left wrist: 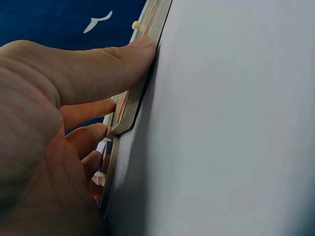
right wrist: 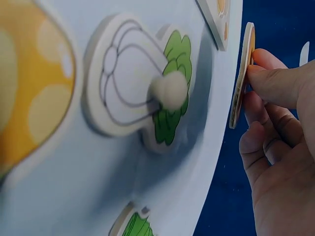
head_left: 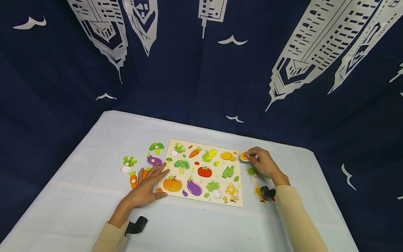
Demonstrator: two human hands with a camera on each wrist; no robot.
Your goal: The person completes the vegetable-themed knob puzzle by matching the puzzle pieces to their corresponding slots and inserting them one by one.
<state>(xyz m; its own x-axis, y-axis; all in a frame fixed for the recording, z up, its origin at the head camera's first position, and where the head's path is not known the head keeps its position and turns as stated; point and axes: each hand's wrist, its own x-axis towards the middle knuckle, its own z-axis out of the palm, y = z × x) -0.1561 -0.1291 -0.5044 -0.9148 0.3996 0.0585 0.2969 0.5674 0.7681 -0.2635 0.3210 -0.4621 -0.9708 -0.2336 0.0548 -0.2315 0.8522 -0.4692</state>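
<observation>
A wooden vegetable puzzle board (head_left: 185,180) lies at the middle of the table. My left hand (head_left: 143,190) rests at its left edge, thumb on the near corner and fingers spread over the side; in the left wrist view the thumb touches the board's edge. My right hand (head_left: 266,164) pinches an orange-yellow puzzle piece (head_left: 242,157) just beyond the board's upper right corner. The right wrist view shows this piece (right wrist: 241,78) tilted on edge between thumb and fingers. Below that hand lie a bok choy piece (head_left: 253,175) and a mushroom piece (head_left: 259,192).
Left of the board lie a broccoli piece (head_left: 156,148), an eggplant piece (head_left: 153,160), a turnip piece (head_left: 128,164) and a carrot piece (head_left: 133,180). Another orange piece (head_left: 145,173) is partly under the left fingers. A dark blue printed curtain (head_left: 195,77) hangs behind the white table (head_left: 78,196).
</observation>
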